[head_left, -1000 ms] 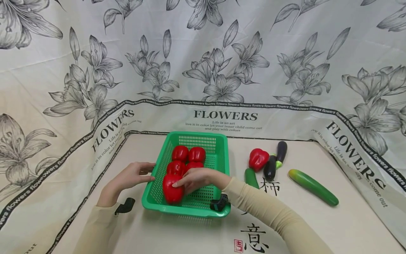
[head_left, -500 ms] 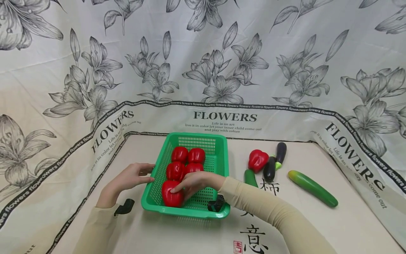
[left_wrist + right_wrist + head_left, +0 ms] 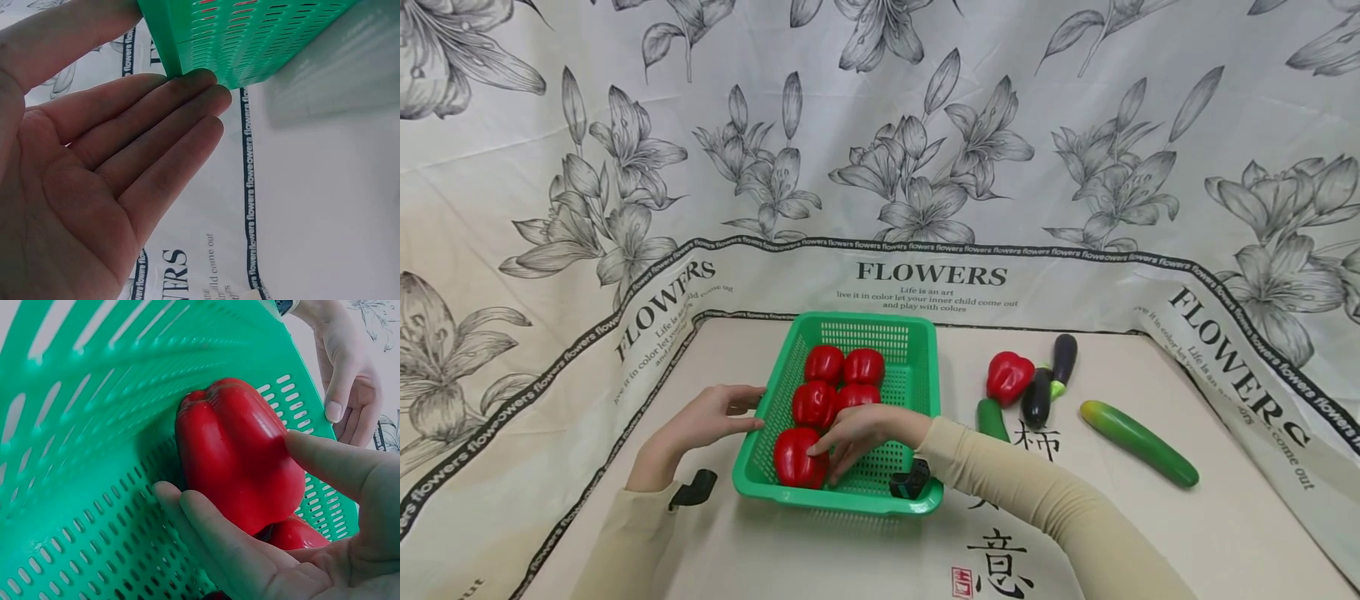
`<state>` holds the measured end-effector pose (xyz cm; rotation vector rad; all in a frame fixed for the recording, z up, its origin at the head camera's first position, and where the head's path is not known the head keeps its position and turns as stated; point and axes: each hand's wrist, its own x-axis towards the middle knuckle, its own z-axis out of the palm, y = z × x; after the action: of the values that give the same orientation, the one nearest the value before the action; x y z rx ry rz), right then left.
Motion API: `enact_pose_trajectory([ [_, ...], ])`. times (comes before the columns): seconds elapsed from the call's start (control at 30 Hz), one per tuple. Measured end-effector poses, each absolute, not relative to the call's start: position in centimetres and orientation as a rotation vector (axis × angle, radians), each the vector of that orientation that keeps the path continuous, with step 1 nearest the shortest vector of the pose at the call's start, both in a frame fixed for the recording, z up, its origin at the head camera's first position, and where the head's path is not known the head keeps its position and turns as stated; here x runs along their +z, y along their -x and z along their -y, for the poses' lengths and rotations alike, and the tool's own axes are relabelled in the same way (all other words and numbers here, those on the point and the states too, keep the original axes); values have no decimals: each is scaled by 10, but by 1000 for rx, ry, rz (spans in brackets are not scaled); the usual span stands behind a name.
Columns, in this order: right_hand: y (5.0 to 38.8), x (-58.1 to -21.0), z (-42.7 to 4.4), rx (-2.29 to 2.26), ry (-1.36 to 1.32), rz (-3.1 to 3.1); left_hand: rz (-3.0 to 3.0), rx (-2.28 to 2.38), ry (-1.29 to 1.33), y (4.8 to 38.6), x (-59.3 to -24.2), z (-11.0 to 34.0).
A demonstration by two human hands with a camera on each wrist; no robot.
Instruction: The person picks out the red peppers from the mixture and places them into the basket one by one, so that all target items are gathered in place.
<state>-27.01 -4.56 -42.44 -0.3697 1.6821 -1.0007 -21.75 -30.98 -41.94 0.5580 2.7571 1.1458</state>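
Inside the green basket (image 3: 934,367) lie several red bell peppers (image 3: 815,404). My right hand (image 3: 868,433) is over the front of the basket, beside the nearest bell pepper (image 3: 800,458). In the right wrist view the thumb touches this bell pepper (image 3: 240,450), while the other fingers extend straight along its lower side, loosely spread. On the left, my left hand (image 3: 718,414) has its fingers at the basket's outer wall. The left wrist view shows that hand (image 3: 125,144) with straight fingers against the basket (image 3: 250,37); it holds nothing.
Right of the basket are another red bell pepper (image 3: 1010,377), two eggplants (image 3: 1037,398) and a cucumber (image 3: 992,419) partly behind the right sleeve. A longer yellow-tipped cucumber (image 3: 1138,442) lies farther right. A flower-printed curtain (image 3: 925,167) closes off the back.
The front bell pepper has come down into the basket's near left corner and shifted slightly left. My right hand's fingers have loosened from it. My left hand stays at the basket's side.
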Motion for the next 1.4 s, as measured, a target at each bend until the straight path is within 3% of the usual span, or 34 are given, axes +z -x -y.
enact_pose_trajectory([
  [1.4,272,-413,22,-1059,480,-1708,-2762,1146,-563,220,-421,311],
])
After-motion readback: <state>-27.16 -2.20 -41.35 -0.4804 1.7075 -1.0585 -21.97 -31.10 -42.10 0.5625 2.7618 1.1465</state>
